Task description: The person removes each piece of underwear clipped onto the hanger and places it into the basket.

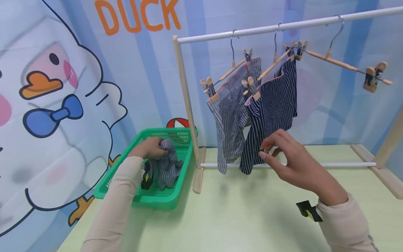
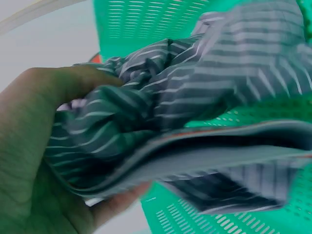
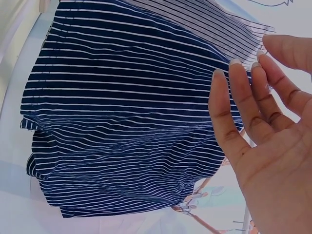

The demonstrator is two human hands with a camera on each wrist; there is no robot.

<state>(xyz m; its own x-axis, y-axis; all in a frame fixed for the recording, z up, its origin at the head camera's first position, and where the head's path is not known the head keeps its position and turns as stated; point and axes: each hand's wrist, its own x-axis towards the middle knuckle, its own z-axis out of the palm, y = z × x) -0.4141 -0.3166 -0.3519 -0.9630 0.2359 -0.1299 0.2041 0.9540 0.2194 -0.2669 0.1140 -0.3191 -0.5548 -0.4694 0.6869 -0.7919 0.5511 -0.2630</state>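
Note:
My left hand (image 1: 149, 148) grips a bunched grey striped garment (image 1: 169, 164) inside the green basket (image 1: 157, 201). In the left wrist view the thumb and fingers close round the cloth (image 2: 195, 87), and its orange-edged waistband gapes below. My right hand (image 1: 291, 164) holds nothing, its fingers loosely bent in front of the rack. Close beside it hang navy striped shorts (image 1: 274, 101), clipped to a hanger; the right wrist view shows the fingertips overlapping the navy cloth (image 3: 131, 97). Grey striped shorts (image 1: 233, 108) hang to their left on another clip hanger.
The rack's white rail (image 1: 302, 24) carries a bare clip hanger (image 1: 333, 61) at the right. Wooden feet (image 1: 199, 175) stand on the pale green table (image 1: 236, 217). A printed duck backdrop (image 1: 56, 157) rises behind the basket.

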